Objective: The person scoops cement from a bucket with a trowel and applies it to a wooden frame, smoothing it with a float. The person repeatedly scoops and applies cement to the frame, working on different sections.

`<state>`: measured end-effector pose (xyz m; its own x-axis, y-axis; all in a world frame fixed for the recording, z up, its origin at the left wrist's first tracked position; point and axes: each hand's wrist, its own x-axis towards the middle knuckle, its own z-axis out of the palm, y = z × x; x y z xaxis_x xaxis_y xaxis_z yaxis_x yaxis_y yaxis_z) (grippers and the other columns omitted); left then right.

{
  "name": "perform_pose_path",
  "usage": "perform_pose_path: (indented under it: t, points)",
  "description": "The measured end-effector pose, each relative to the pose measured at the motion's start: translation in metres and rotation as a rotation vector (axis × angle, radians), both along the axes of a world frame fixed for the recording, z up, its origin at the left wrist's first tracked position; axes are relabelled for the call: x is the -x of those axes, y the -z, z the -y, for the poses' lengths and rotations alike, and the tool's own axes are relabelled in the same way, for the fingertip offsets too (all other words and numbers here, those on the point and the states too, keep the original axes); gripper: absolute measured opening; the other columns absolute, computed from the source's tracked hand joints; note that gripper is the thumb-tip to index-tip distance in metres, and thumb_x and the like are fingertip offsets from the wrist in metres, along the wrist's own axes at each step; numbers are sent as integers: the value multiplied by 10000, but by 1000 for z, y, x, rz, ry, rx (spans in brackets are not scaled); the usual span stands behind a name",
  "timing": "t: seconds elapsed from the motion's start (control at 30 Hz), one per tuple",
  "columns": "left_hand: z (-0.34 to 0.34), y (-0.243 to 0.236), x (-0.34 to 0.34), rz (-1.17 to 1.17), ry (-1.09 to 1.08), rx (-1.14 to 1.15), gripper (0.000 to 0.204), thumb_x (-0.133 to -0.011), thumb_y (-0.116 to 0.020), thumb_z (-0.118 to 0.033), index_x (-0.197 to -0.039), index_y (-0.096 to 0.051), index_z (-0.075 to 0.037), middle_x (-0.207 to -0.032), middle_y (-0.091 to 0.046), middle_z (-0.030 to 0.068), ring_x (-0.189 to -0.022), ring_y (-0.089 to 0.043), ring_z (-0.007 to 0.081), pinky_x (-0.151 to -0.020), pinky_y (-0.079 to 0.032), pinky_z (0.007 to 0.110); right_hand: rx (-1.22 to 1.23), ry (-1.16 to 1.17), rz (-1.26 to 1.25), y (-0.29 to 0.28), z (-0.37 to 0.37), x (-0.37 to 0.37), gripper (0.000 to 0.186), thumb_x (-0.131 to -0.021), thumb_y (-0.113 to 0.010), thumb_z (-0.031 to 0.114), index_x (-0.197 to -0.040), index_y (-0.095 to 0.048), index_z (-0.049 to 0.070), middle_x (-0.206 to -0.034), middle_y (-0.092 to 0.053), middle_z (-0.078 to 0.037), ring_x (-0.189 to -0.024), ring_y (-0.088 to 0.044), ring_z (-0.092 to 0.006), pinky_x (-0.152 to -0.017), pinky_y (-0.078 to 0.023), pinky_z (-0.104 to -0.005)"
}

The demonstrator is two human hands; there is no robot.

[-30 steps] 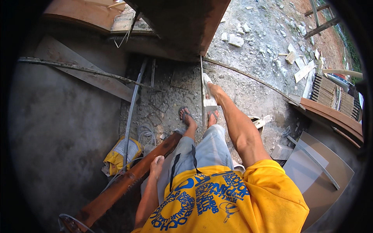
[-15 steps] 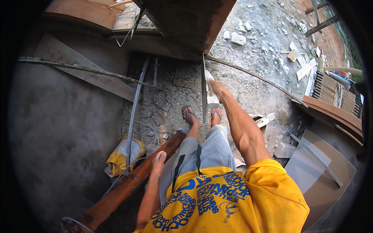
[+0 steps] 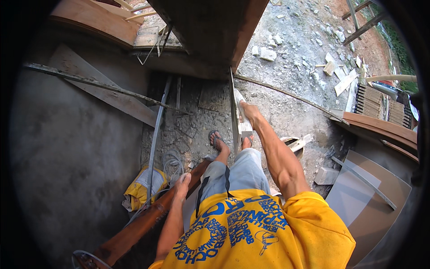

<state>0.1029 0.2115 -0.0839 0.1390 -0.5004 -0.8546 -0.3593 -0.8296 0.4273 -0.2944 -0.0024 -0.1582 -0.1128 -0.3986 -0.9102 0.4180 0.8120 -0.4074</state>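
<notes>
My right hand [image 3: 249, 114] grips a whitish, flat tool like a float [image 3: 245, 128], upright against a thin vertical edge [image 3: 234, 107] below the dark overhanging structure [image 3: 201, 36]. My fingers are partly behind the tool. My left hand [image 3: 182, 184], its fingers curled and partly hidden, is low at my left beside a long reddish-brown wooden beam [image 3: 134, 233]; I cannot make out what it holds. My sandalled feet stand on the gritty floor [image 3: 201, 125] between my hands.
A yellow sack [image 3: 136, 190] and coiled hose [image 3: 172, 161] lie at left, near metal bars [image 3: 156, 134] and a leaning board [image 3: 101, 85]. At right are flat panels [image 3: 358, 188], a grey block [image 3: 326, 176] and curved timber [image 3: 380, 130]. Rubble [image 3: 268, 54] covers the ground outside.
Since a second ago, my right hand has turned the whitish tool side-on against the vertical edge and shifted slightly. My left hand has risen a little. The view has shifted slightly.
</notes>
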Motion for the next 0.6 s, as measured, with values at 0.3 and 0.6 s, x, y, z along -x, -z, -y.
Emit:
perform_pose_path:
  t: [0.3,0.6]
  points:
    - [28,-2,1,-46,16,80,483,-1014,-639,-411,-1295,-693,-21,-1205,-699,82,-1124,-616,174,-987,-473,342,84,-28,-42,-57,-12,2,379,-1073,-581,334,-1057,-681,-31,-740,-616,-85,-490,-534,-178,-419,-491,-351]
    - [35,6,-1,-102,10,103,518,-1010,-641,-430,-1330,-673,-24,-1219,-691,90,-1130,-621,195,-991,-477,354,146,-2,-21,-99,-26,0,364,-1076,-566,338,-1064,-681,-7,-715,-622,-75,-480,-553,-172,-417,-493,-351]
